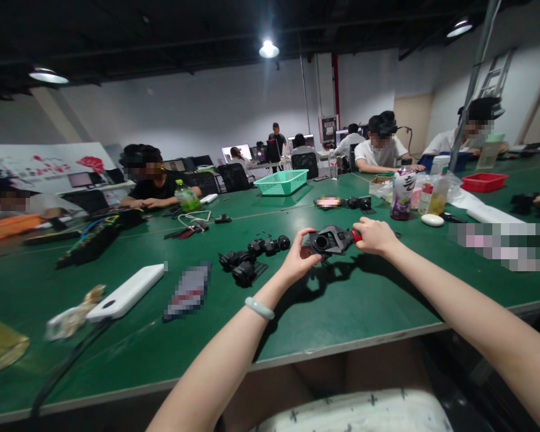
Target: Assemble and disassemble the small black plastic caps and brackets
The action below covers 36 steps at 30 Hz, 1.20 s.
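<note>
My left hand (299, 257), a pale bangle on its wrist, grips a black plastic part (330, 241) with a round ring-shaped opening, held above the green table. My right hand (374, 236) is closed around a tool with a red end (356, 235), which meets the part's right side; the fist hides most of it, so its exact kind does not show. Left of my left hand, several black parts with round barrels (247, 264) lie in a cluster on the table.
A white power bank (128, 293) with a black cable lies at the left. Beyond my hands are a green basket (281, 182), a purple drink bottle (402, 191), a white oval object (432, 220) and a red tray (483, 182). Other people sit around the table (342, 312).
</note>
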### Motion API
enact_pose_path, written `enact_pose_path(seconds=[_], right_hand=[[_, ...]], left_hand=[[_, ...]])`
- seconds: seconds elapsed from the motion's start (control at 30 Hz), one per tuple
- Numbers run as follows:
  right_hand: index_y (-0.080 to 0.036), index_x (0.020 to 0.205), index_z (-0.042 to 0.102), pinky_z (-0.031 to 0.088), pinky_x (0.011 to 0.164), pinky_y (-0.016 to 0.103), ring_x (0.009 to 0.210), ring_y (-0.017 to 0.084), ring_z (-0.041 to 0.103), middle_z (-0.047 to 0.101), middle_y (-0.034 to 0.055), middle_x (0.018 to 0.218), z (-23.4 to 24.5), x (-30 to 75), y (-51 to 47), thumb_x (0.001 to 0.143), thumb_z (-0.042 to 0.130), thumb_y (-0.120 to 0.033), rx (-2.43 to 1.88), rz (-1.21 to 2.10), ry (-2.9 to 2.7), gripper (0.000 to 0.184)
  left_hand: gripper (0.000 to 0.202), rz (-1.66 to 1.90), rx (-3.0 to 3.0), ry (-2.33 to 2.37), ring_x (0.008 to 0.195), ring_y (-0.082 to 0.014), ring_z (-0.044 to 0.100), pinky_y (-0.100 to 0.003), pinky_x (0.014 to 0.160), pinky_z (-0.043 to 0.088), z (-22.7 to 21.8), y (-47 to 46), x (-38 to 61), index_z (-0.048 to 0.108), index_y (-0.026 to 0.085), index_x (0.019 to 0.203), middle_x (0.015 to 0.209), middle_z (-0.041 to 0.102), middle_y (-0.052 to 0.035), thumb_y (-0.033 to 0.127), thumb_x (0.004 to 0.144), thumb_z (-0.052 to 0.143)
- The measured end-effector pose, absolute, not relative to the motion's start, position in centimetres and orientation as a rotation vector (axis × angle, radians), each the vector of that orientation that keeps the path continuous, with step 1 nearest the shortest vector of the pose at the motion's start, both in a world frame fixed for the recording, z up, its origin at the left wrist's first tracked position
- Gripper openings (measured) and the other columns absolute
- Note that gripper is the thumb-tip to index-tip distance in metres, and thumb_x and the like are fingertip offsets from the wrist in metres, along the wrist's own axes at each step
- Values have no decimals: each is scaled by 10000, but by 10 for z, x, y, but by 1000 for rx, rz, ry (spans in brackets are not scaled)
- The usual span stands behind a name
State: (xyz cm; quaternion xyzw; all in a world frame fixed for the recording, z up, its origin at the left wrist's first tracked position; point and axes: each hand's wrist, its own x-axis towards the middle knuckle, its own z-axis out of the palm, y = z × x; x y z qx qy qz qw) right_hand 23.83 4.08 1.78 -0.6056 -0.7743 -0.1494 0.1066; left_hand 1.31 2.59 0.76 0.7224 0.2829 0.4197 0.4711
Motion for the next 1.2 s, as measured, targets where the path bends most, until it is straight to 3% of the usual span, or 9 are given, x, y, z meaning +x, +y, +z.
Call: enact_pose_path(seconds=[0.2, 0.47, 1.2], right_hand=[[-202, 834, 553, 357, 556, 268, 723, 203, 553, 514, 54, 851, 17, 236, 40, 662, 414, -285, -1782, -435, -2295, 236], [-194, 840, 568, 362, 587, 257, 765, 200, 548, 528, 58, 878, 17, 233, 39, 660, 442, -273, -1801, -349, -2289, 234], [-187, 835, 587, 368, 595, 245, 750, 189, 549, 554, 62, 831, 3, 226, 41, 694, 407, -283, -1783, -233, -2230, 248]], left_hand=[[614, 1015, 1764, 703, 520, -66, 487, -181, 507, 381, 10, 21, 16, 283, 198, 1125, 725, 539, 19, 225, 610, 616], [683, 1018, 1733, 722, 620, -129, 554, -219, 560, 410, 7, 19, 17, 263, 223, 1141, 761, 566, -13, 275, 595, 671], [660, 1148, 1810, 826, 596, -111, 539, -204, 541, 402, 4, 12, 23, 288, 235, 1176, 728, 557, 2, 227, 623, 648]])
